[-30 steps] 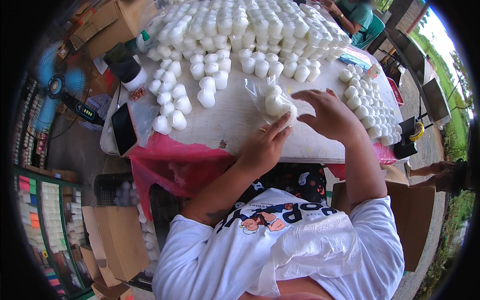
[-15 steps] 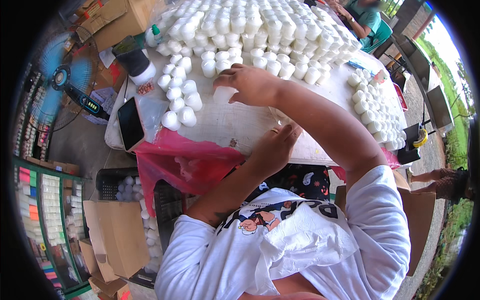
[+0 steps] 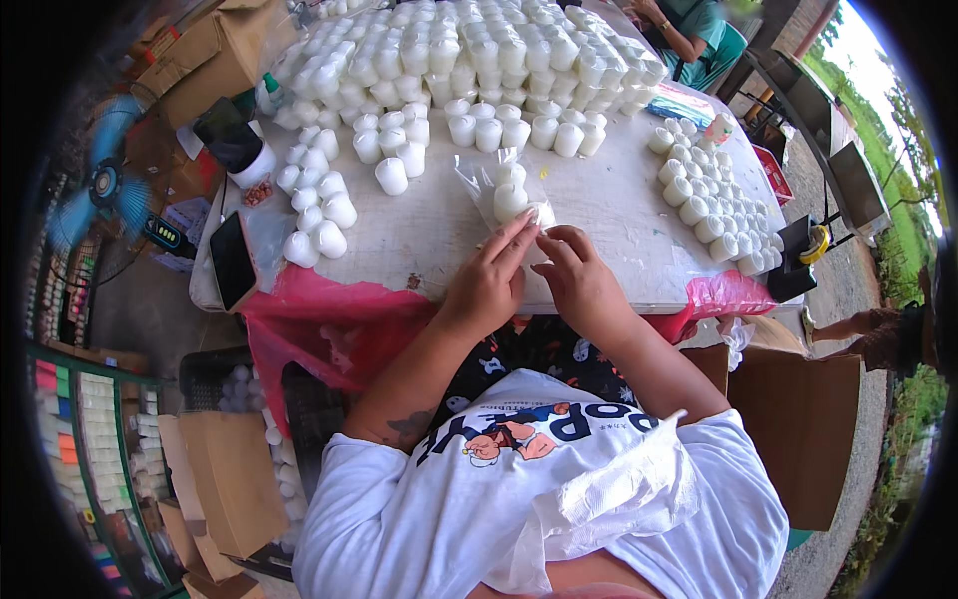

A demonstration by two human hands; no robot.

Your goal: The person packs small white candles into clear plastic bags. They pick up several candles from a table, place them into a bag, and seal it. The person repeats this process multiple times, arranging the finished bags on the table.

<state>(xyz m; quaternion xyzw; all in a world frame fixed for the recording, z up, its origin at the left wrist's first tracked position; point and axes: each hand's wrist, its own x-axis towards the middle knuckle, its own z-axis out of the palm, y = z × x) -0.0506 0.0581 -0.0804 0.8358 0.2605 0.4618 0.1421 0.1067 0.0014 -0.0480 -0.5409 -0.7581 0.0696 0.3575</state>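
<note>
White votive candles, short cylinders with rounded tops, cover much of the table. In front of me a clear plastic bag [image 3: 477,190] lies on the table, with a few candles [image 3: 510,202] inside it. My left hand [image 3: 486,285] pinches the near end of the bag, fingertips against the closest candle. Beside it my right hand [image 3: 584,282] has its fingers curled on the same end, index finger and thumb close to the left fingertips. Just beyond, one loose candle [image 3: 391,177] stands apart from several small rows of candles [image 3: 488,133].
A big stack of bagged candles [image 3: 439,55] fills the table's far side. More candles stand left and in a block [image 3: 704,195] at right. A phone [image 3: 235,262] leans at the left edge, near a fan [image 3: 105,185]. A person [image 3: 699,40] sits across the table.
My right hand has come down from the far rows to the bag, beside my left hand. My left hand has shifted left. The view has turned slightly.
</note>
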